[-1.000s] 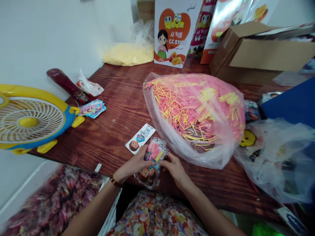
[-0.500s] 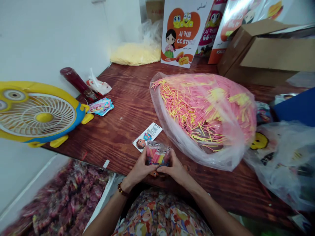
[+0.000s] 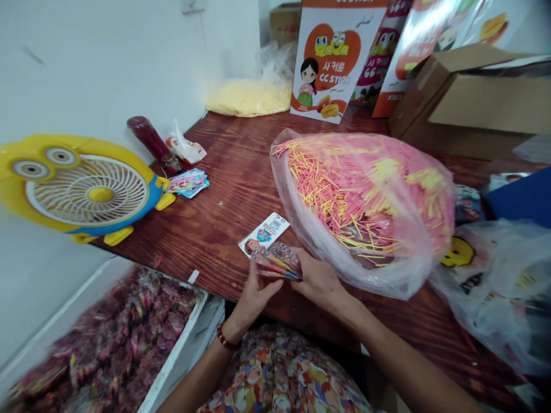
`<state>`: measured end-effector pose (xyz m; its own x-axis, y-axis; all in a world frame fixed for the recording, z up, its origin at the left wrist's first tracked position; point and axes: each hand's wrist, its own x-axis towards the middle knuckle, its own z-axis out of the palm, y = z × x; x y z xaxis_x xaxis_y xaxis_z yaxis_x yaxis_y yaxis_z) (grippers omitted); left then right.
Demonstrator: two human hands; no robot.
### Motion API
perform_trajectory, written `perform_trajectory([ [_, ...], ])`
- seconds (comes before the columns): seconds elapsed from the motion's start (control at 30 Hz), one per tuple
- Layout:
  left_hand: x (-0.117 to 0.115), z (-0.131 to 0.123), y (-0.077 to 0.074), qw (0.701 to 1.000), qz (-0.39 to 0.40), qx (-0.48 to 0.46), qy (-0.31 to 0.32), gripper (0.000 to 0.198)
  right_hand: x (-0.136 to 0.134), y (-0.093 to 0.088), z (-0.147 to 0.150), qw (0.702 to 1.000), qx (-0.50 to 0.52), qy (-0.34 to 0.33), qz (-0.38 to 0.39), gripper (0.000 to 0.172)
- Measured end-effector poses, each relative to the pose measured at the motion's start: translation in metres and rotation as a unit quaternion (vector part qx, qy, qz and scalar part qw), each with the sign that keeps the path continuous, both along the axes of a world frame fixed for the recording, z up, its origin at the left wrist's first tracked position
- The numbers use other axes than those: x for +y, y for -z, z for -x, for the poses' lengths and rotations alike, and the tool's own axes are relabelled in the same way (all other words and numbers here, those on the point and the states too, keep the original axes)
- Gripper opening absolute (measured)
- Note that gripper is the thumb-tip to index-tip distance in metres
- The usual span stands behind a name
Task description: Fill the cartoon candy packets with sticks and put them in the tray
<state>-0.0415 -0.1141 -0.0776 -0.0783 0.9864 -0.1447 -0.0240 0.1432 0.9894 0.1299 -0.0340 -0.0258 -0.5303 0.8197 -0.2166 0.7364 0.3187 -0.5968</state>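
Low over the table's near edge is a small clear packet (image 3: 279,261) with pink and yellow sticks in it, tilted. My right hand (image 3: 316,278) grips its right end. My left hand (image 3: 253,301) is at its left end, fingers against the packet and the thumb under its lower edge. Just beyond, a white printed card (image 3: 267,234) with a cartoon face lies flat, partly covered by the packet. To the right of the card, a large open clear bag (image 3: 365,195) spills pink and yellow sticks toward its mouth.
A yellow minion-shaped fan (image 3: 101,195) stands at left beside blue printed packets (image 3: 189,182), tissues (image 3: 187,149) and a dark red bottle (image 3: 148,137). Printed boxes (image 3: 331,69) and an open carton (image 3: 477,109) stand behind. Below left is a white bin (image 3: 196,312) of wrapped packets.
The packet has turned from facing up to lying slanted, its sticks now sideways. My left thumb has come off its front. The whole view has shifted slightly left.
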Motion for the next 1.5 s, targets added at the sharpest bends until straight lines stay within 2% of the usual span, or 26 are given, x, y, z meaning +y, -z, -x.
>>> perform_trajectory([
  [0.1,-0.001,0.012,0.000,0.993,-0.072,0.086,-0.037,0.100,0.003,-0.010,0.004,0.986,-0.137,-0.053,-0.078,0.058],
  [0.23,-0.003,0.018,0.006,0.987,-0.064,0.148,0.004,0.094,0.001,-0.014,0.015,0.965,-0.216,-0.100,-0.112,0.059],
  [0.3,-0.004,0.015,0.007,0.986,-0.060,0.158,0.004,0.092,0.001,-0.015,0.019,0.960,-0.228,-0.116,-0.114,0.062],
  [0.53,-0.007,0.001,0.006,0.985,-0.054,0.162,0.029,0.090,0.009,-0.012,0.016,0.960,-0.206,-0.171,-0.083,0.070],
  [0.7,-0.005,0.002,0.006,0.984,-0.056,0.167,0.024,0.079,0.006,-0.008,0.017,0.950,-0.227,-0.182,-0.111,0.074],
  [0.87,-0.005,0.004,0.003,0.985,-0.058,0.161,0.028,0.085,0.002,-0.011,0.016,0.951,-0.226,-0.176,-0.121,0.062],
  [1.1,-0.009,0.001,0.005,0.978,-0.055,0.178,0.094,0.101,-0.001,-0.006,0.009,0.950,-0.231,-0.160,-0.137,0.083],
  [1.27,0.003,-0.005,0.015,0.967,-0.084,0.220,0.095,0.104,0.005,-0.008,0.009,0.953,-0.240,-0.158,-0.101,0.080],
  [1.37,0.011,-0.006,0.022,0.960,-0.112,0.240,0.095,0.098,0.007,-0.009,0.007,0.956,-0.226,-0.167,-0.087,0.084],
  [1.5,0.016,-0.003,0.026,0.953,-0.129,0.257,0.091,0.081,0.008,-0.008,0.001,0.953,-0.231,-0.176,-0.082,0.088],
])
